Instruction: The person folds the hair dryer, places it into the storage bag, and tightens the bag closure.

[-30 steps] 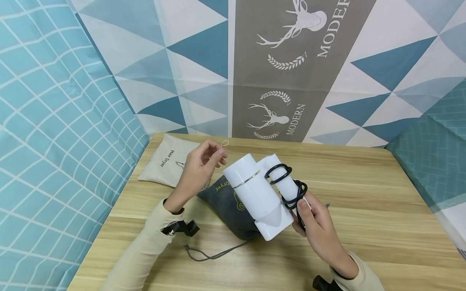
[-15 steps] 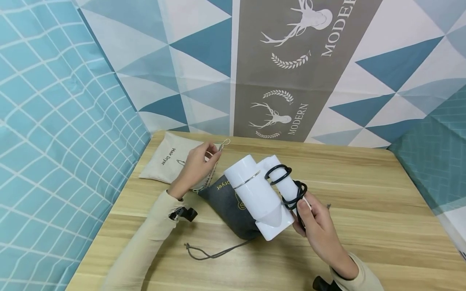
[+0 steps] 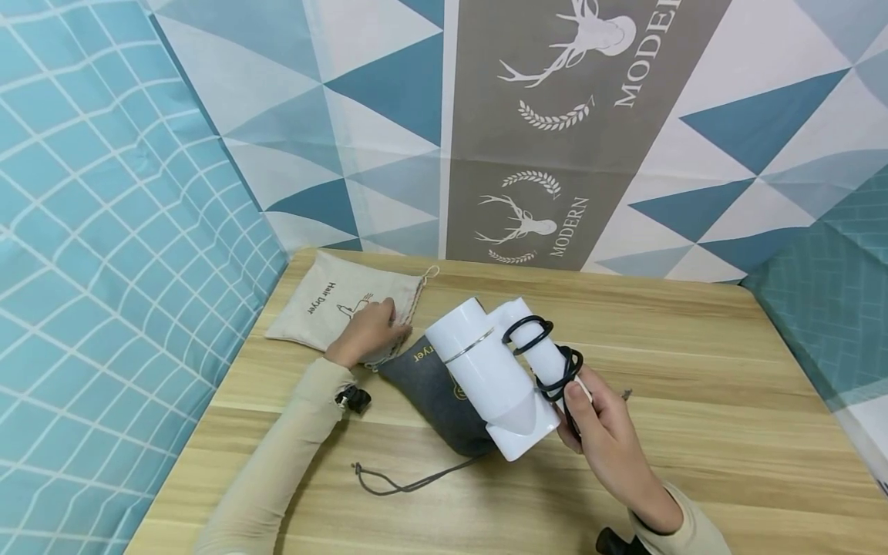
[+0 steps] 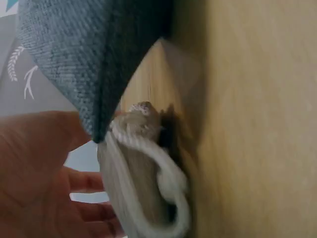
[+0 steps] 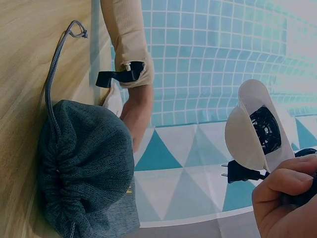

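My right hand (image 3: 613, 447) grips the handle of a white hair dryer (image 3: 486, 378), held above the table with its black cord (image 3: 555, 370) wound round the handle. A plug (image 5: 239, 172) hangs by the dryer in the right wrist view. Beneath the dryer lies a dark grey drawstring pouch (image 3: 440, 401), full and bulging in the right wrist view. My left hand (image 3: 373, 333) rests over the drawstring end of a beige pouch (image 3: 322, 308) printed "Hair Dryer". In the left wrist view its fingers (image 4: 89, 182) reach to that pouch, beside the looped cord (image 4: 173, 183).
A grey drawstring (image 3: 409, 487) trails across the wooden table (image 3: 694, 354) toward the front. Patterned cloth (image 3: 381, 92) hangs behind the table, and blue checked cloth (image 3: 104, 231) runs along its left side.
My left hand has moved down from above the beige pouch's cord onto its drawstring end. The hair dryer in my right hand has hardly moved.
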Available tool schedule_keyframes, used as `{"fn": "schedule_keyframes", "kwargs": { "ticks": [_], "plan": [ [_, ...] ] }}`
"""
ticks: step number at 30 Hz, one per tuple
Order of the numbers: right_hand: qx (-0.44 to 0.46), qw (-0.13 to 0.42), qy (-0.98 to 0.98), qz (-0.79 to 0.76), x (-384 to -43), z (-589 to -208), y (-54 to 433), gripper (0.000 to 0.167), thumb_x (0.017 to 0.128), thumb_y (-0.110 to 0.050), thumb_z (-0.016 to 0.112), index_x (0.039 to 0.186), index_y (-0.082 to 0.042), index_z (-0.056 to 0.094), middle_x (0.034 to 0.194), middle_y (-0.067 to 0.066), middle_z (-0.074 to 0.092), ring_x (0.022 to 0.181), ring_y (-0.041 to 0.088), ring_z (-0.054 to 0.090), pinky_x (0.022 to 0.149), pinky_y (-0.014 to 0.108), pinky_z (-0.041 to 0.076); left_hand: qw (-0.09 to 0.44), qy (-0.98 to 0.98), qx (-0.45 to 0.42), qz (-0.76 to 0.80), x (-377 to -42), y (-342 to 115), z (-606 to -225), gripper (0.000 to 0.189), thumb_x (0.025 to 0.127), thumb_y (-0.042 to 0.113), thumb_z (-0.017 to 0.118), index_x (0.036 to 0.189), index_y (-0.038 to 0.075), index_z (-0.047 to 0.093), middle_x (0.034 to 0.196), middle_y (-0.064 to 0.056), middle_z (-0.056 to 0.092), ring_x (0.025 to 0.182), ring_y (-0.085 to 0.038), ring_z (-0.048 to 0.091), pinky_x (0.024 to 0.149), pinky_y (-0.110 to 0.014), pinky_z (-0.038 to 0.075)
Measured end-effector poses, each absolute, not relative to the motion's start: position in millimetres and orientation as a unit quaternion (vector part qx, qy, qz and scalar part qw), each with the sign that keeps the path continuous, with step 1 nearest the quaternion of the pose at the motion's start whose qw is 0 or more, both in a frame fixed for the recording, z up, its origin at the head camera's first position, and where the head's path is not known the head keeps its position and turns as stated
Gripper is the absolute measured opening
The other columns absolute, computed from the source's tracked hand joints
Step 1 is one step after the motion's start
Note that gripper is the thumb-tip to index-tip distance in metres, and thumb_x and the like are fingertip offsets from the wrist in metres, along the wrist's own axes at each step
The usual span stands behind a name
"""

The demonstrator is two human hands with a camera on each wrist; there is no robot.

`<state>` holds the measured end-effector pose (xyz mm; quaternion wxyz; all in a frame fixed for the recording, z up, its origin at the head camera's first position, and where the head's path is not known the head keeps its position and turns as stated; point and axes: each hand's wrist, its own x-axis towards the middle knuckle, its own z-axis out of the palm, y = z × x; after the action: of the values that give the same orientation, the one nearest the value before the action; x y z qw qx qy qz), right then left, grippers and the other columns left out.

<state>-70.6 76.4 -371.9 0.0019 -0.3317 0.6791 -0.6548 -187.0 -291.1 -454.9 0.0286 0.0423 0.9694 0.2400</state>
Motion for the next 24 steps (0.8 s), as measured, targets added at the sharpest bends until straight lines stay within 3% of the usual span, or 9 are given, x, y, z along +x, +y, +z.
{"fn": "schedule_keyframes", "kwargs": {
  "ticks": [4,11,18,24],
  "plan": [
    [-0.326,0.003,0.687,-0.649,-70.2,-371.8,75.6,0.025,0.106,0.006,0.028,0.114,0.008,0.051,0.058,0.005,0.040,0.039,0.017,0.036,0.034,0.024,0.031,0.054,0.976,0.053,0.206,-183.1,-293.3,-454.1,0.027,0.095,0.028,0.066,0.087,0.006,0.052,0.074,-0.008,0.052,0.065,-0.023,0.049,0.058,-0.036,0.040],
    [-0.316,0.005,0.692,-0.649,-69.8,-373.3,76.2,0.024,0.106,0.005,0.029,0.112,0.008,0.052,0.058,0.006,0.040,0.040,0.014,0.036,0.034,0.024,0.031,0.082,0.977,0.083,0.180,-186.6,-296.8,-454.8,0.021,0.104,0.016,0.045,0.093,0.006,0.059,0.085,-0.011,0.058,0.081,-0.028,0.056,0.074,-0.045,0.047],
    [-0.308,0.005,0.700,-0.645,-69.7,-374.4,76.6,0.023,0.106,0.004,0.029,0.111,0.007,0.052,0.057,0.006,0.040,0.040,0.013,0.037,0.034,0.024,0.031,0.110,0.962,0.091,0.232,-188.0,-303.3,-445.4,0.025,0.106,0.016,0.039,0.089,0.007,0.054,0.078,-0.010,0.052,0.068,-0.024,0.049,0.066,-0.040,0.041],
    [-0.311,0.006,0.702,-0.641,-70.9,-374.0,76.2,0.021,0.106,0.004,0.030,0.104,0.004,0.051,0.056,0.005,0.040,0.039,0.013,0.037,0.034,0.024,0.031,0.077,0.948,0.095,0.294,-181.9,-310.9,-426.2,0.028,0.106,0.018,0.040,0.082,0.008,0.049,0.071,-0.008,0.049,0.060,-0.020,0.044,0.059,-0.035,0.040]
  ]
}}
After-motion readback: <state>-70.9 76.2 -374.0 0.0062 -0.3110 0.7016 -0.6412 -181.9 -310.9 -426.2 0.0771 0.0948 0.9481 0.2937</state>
